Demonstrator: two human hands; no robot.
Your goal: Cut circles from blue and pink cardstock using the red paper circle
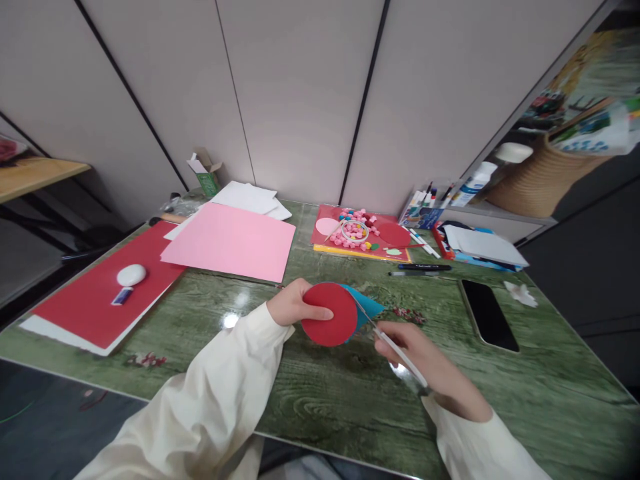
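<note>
My left hand (291,303) pinches a red paper circle (330,315) stacked on a teal piece of paper (367,311), holding both just above the green table (325,393). My right hand (425,365) is closed around a pair of scissors (387,340). The blades point up and left and meet the teal paper at the edge of the red circle. Both arms wear cream sleeves.
A pink sheet (233,241) and white sheets lie at the back, a red sheet (105,290) with a white lump and glue stick at left. A red board with pink beads (356,232), markers (420,268), a black phone (489,313) and a pen box sit right.
</note>
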